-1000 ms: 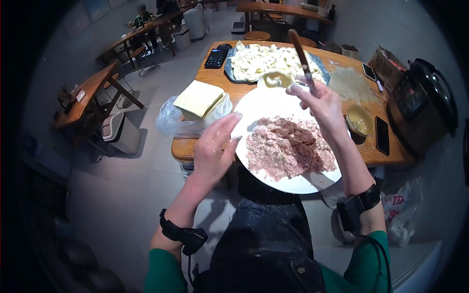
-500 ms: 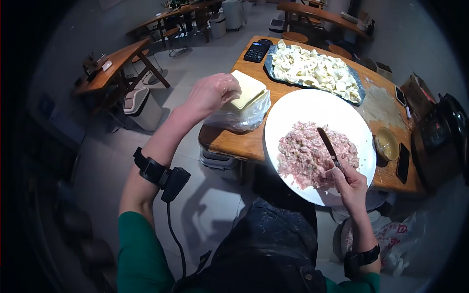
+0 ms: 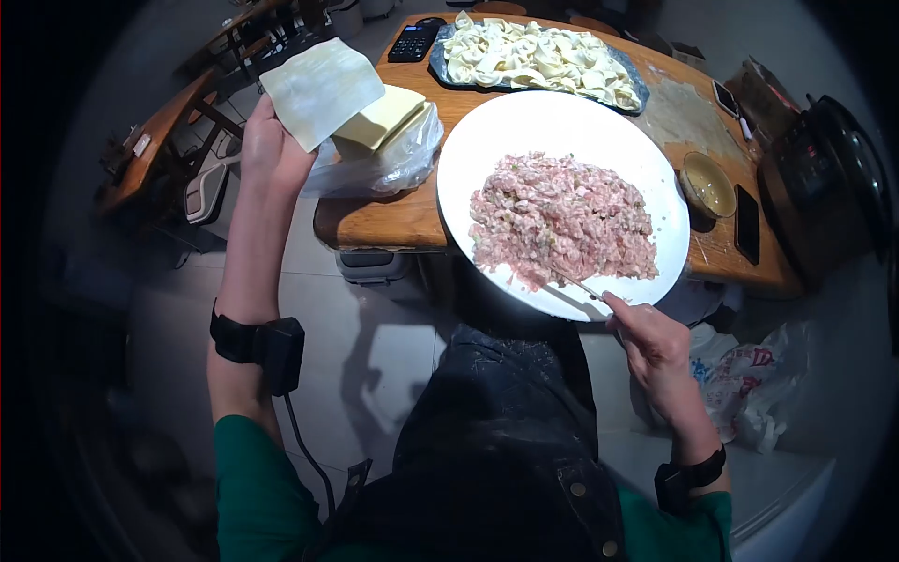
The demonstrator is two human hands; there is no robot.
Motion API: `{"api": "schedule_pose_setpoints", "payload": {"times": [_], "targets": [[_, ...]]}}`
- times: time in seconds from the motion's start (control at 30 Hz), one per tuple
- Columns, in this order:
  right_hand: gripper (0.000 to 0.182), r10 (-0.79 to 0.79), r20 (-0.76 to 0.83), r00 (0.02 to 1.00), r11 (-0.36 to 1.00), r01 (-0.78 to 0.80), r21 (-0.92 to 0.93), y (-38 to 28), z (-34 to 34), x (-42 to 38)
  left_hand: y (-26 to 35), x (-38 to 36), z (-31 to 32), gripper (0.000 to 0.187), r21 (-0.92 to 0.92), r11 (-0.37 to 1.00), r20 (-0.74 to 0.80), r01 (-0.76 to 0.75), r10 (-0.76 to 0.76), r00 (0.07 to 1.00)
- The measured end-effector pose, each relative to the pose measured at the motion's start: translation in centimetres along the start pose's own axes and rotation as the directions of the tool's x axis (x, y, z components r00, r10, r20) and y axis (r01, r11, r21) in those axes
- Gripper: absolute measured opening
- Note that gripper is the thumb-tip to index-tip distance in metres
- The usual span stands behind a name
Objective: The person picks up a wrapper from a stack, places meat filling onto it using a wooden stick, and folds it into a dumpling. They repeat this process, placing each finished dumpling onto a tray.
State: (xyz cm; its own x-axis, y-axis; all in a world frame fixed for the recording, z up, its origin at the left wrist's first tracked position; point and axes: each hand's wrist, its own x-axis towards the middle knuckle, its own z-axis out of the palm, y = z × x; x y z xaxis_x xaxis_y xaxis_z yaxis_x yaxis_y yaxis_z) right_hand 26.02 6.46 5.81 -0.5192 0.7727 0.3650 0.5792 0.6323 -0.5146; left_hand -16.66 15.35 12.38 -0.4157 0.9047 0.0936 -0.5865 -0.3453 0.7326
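A single square wonton wrapper [image 3: 323,92] lies over the fingers of my left hand [image 3: 276,150], which is raised beside the stack of wrappers [image 3: 379,122] in its plastic bag [image 3: 403,164]. My right hand [image 3: 653,347] grips the handle of a narrow knife [image 3: 579,283]. The blade's tip is in the near edge of the minced meat filling [image 3: 567,220]. That filling is heaped on a large white plate [image 3: 552,117] at the table's front edge. The left fingertips are hidden under the wrapper.
Folded wontons [image 3: 534,61] cover a dark tray [image 3: 637,89] behind the plate. To the right are a small bowl [image 3: 709,184], a phone [image 3: 746,225] and a black cooker [image 3: 824,178]. A calculator [image 3: 412,43] lies at the back left.
My left hand has come away from the stack with one wrapper and turned palm up. My right hand has moved nearer, lowering the knife into the filling. The view has shifted.
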Motion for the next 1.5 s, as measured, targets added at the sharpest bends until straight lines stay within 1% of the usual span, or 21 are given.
{"api": "schedule_pose_setpoints", "payload": {"times": [0.03, 0.07, 0.1, 0.13, 0.2, 0.27, 0.33, 0.4, 0.43, 0.5, 0.53, 0.6, 0.67, 0.73, 0.83, 1.07, 1.2, 1.27, 1.4, 1.47, 1.5], "targets": [[0.045, 0.013, 0.002, 1.000, 1.000, -0.013, -0.004, 0.0, 0.1, -0.2, -0.2, -1.6, 0.0, 0.039, -0.064, 0.997, 0.085, 0.032, -0.027, 0.996], [0.046, -0.007, -0.023, 1.000, 0.995, 0.005, -0.104, 0.0, 0.2, -0.4, -0.6, -3.3, -0.3, 0.039, -0.066, 0.997, 0.086, 0.044, -0.039, 0.996], [0.048, -0.034, -0.046, 0.998, 0.979, 0.024, -0.202, -0.1, 0.4, -0.5, -1.1, -5.0, -0.5, 0.038, -0.179, 0.966, 0.175, 0.186, -0.155, 0.972], [0.048, -0.027, -0.045, 0.999, 0.979, 0.017, -0.204, -0.2, 0.6, -0.5, -1.5, -6.6, -0.8, 0.037, -0.276, 0.904, 0.274, 0.327, -0.252, 0.928], [0.049, -0.003, 0.000, 1.000, 0.958, 0.003, -0.285, -0.5, 0.9, -0.5, -3.2, -9.6, -2.6, 0.037, -0.362, 0.814, 0.390, 0.455, -0.311, 0.867], [0.049, 0.001, 0.049, 0.999, 0.951, 0.014, -0.308, -0.9, 1.4, -0.6, -5.0, -13.5, -2.8, 0.040, -0.347, 0.825, 0.237, 0.445, -0.382, 0.893], [0.049, 0.002, 0.096, 0.995, 0.944, 0.030, -0.330, -0.7, 1.7, -0.6, -6.3, -16.8, -3.1, 0.042, -0.379, 0.780, 0.143, 0.498, -0.482, 0.864], [0.049, -0.107, -0.019, 0.994, 0.964, 0.099, -0.248, -0.2, 1.8, -0.4, -7.9, -19.3, -3.7, 0.043, -0.337, 0.740, 0.078, 0.582, -0.594, 0.801], [0.049, -0.107, -0.016, 0.994, 0.963, 0.099, -0.249, -0.2, 1.8, 0.0, -8.7, -20.1, -3.8, 0.044, -0.307, 0.716, 0.046, 0.627, -0.647, 0.761], [0.050, -0.086, -0.009, 0.996, 0.937, 0.078, -0.341, -0.5, 2.1, 1.0, -9.8, -21.3, -2.8, 0.046, -0.183, 0.674, -0.036, 0.716, -0.732, 0.680], [0.050, -0.085, -0.010, 0.996, 0.936, 0.077, -0.343, -0.5, 2.3, 1.3, -10.5, -21.4, -2.8, 0.046, -0.183, 0.673, -0.034, 0.717, -0.733, 0.679], [0.051, -0.108, 0.038, 0.993, 0.921, 0.115, -0.372, -0.3, 2.6, 1.6, -12.2, -21.5, -3.2, 0.045, -0.157, 0.615, 0.090, 0.772, -0.770, 0.632], [0.051, -0.109, 0.068, 0.992, 0.913, 0.127, -0.389, -0.5, 2.5, 1.5, -13.2, -21.2, -2.4, 0.046, -0.141, 0.626, 0.119, 0.767, -0.759, 0.641], [0.052, -0.107, 0.096, 0.990, 0.904, 0.137, -0.404, -0.7, 2.5, 1.1, -13.9, -20.7, -1.3, 0.046, -0.173, 0.622, 0.218, 0.764, -0.732, 0.645], [0.054, -0.121, 0.093, 0.988, 0.923, 0.146, -0.357, -1.2, 2.5, 0.1, -13.9, -20.3, 0.7, 0.046, -0.146, 0.649, 0.204, 0.747, -0.719, 0.664], [0.060, -0.111, 0.037, 0.993, 0.961, 0.117, -0.249, -2.2, 4.8, -2.8, -13.9, -20.4, 1.3, 0.046, -0.186, 0.658, 0.225, 0.729, -0.694, 0.684], [0.055, -0.094, 0.021, 0.995, 0.975, 0.096, -0.201, -2.5, 3.9, -3.1, -14.4, -20.4, 0.9, 0.046, -0.200, 0.667, 0.209, 0.718, -0.687, 0.696], [0.050, -0.131, -0.066, 0.989, 0.983, 0.121, -0.138, -1.9, 3.0, -3.1, -14.4, -20.3, 0.8, 0.046, -0.200, 0.669, 0.211, 0.716, -0.684, 0.698], [0.048, -0.142, -0.111, 0.984, 0.981, 0.125, -0.151, -2.1, 3.0, -1.4, -14.7, -20.2, 0.6, 0.047, -0.242, 0.650, 0.290, 0.721, -0.660, 0.693], [0.050, -0.145, -0.086, 0.986, 0.979, 0.130, -0.160, -1.8, 3.6, -1.0, -14.6, -20.1, 0.4, 0.046, -0.236, 0.647, 0.303, 0.725, -0.660, 0.688], [0.052, -0.148, -0.006, 0.989, 0.969, 0.144, -0.200, -1.9, 3.8, -0.9, -14.7, -20.1, 0.2, 0.046, -0.231, 0.639, 0.302, 0.734, -0.670, 0.678]]}}
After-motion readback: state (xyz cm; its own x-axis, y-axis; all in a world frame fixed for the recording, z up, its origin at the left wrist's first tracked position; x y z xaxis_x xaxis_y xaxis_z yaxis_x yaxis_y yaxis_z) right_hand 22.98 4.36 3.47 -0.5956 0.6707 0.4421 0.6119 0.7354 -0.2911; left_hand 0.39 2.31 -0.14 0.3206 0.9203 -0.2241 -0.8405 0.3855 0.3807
